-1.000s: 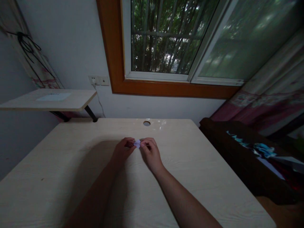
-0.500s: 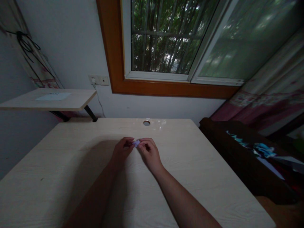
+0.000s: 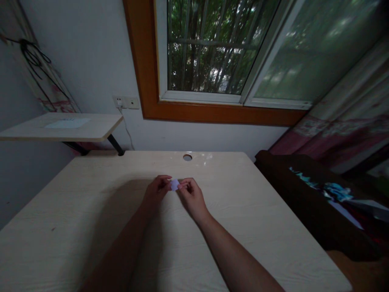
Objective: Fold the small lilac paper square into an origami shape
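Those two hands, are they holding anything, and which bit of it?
Yes, a small pale purple piece, perhaps paper. The left hand pinches its left edge and the right hand its right edge.

Open tabletop (image 3: 249,202) right of the right hand (image 3: 194,198), raised shelf (image 3: 101,125) blocking far left, wall (image 3: 194,137) beyond.

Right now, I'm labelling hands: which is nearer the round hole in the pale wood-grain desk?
Right. The right hand is almost straight in front of the hole; the left hand is front-left of it.
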A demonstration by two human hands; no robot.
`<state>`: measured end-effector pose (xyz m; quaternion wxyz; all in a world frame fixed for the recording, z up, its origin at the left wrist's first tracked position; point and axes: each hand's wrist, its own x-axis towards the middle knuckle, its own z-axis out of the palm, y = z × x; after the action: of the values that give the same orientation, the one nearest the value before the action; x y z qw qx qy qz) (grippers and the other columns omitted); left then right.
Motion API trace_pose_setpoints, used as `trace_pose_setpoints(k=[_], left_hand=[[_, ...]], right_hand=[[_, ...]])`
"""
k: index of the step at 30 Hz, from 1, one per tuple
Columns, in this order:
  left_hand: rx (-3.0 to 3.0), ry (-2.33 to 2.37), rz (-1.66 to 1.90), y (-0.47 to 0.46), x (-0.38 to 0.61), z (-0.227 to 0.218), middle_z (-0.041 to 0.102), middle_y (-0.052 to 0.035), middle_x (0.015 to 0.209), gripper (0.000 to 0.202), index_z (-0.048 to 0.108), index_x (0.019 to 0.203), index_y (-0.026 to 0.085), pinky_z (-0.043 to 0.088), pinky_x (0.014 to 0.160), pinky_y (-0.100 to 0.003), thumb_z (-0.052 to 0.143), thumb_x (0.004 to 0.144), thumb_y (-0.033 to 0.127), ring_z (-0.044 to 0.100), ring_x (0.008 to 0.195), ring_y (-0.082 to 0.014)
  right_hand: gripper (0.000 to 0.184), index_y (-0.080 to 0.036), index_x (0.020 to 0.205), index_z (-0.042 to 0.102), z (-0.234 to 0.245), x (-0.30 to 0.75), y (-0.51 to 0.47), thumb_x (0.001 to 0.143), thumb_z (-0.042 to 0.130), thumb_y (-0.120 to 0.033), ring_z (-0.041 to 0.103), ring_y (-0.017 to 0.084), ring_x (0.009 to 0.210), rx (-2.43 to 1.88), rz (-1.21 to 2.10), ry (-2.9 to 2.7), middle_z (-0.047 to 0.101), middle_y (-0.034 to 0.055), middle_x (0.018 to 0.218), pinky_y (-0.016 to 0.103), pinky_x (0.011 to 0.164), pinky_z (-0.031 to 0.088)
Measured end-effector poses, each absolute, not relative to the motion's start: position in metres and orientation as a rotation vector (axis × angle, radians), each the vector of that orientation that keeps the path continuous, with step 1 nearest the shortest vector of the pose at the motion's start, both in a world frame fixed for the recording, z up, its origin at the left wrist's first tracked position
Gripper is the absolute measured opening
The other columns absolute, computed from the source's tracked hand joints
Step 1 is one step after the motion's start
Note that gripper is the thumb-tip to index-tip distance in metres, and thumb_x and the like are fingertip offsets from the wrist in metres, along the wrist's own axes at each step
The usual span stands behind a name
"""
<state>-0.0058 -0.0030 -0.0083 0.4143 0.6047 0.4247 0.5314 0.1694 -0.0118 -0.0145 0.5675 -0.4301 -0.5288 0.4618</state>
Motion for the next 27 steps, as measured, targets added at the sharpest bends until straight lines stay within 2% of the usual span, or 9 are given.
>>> trace_pose_setpoints(k=[5, 11, 15, 19, 27], left_hand=[[1.489, 1.059, 1.338, -0.0041, -0.0058, -0.0077, 0.063, -0.0007, 0.083, 0.024, 0.065, 0.107, 0.020, 0.052, 0.072, -0.027, 0.063, 0.091, 0.036, 0.063, 0.076, -0.0145], [1.537, 1.042, 1.271, -0.0048, -0.0079, -0.0116, 0.059, 0.0002, 0.084, 0.017, 0.061, 0.100, 0.019, 0.045, 0.069, -0.025, 0.062, 0.092, 0.034, 0.057, 0.075, -0.0132], [1.534, 0.971, 1.234, -0.0050, -0.0078, -0.0148, 0.057, 0.0005, 0.083, 0.020, 0.059, 0.103, 0.019, 0.043, 0.069, -0.025, 0.061, 0.093, 0.036, 0.055, 0.076, -0.0133], [1.516, 0.910, 1.259, -0.0038, -0.0080, -0.0162, 0.059, 0.0001, 0.085, 0.023, 0.059, 0.110, 0.020, 0.044, 0.075, -0.026, 0.061, 0.095, 0.036, 0.057, 0.080, -0.0138], [1.523, 0.892, 1.240, -0.0025, -0.0062, -0.0105, 0.066, -0.0035, 0.091, 0.033, 0.063, 0.113, 0.020, 0.048, 0.077, -0.028, 0.073, 0.085, 0.034, 0.062, 0.083, -0.0159]], right_hand=[[0.018, -0.022, 0.097, 0.060, -0.0130, 0.1688, -0.0144, 0.086, 0.069, -0.032, 0.065, 0.015, 0.073, -0.947, 1.208, -1.222, 0.067, -0.0016, 0.077, 0.028, 0.071, 0.047], [0.030, -0.024, 0.110, 0.056, -0.0152, 0.1684, -0.0134, 0.084, 0.070, -0.029, 0.059, 0.013, 0.068, -0.890, 1.229, -1.244, 0.063, -0.0044, 0.075, 0.027, 0.067, 0.044], [0.033, -0.024, 0.109, 0.057, -0.0127, 0.1696, -0.0121, 0.081, 0.073, -0.028, 0.053, 0.012, 0.063, -0.889, 1.242, -1.201, 0.059, -0.0056, 0.072, 0.025, 0.062, 0.040], [0.032, -0.025, 0.107, 0.059, -0.0089, 0.1716, -0.0108, 0.080, 0.075, -0.030, 0.053, 0.011, 0.062, -0.857, 1.280, -1.107, 0.058, -0.0060, 0.072, 0.024, 0.061, 0.042], [0.030, -0.025, 0.104, 0.067, -0.0070, 0.1739, -0.0083, 0.076, 0.078, -0.030, 0.055, 0.011, 0.064, -0.845, 1.340, -0.925, 0.061, -0.0043, 0.074, 0.024, 0.059, 0.046]])
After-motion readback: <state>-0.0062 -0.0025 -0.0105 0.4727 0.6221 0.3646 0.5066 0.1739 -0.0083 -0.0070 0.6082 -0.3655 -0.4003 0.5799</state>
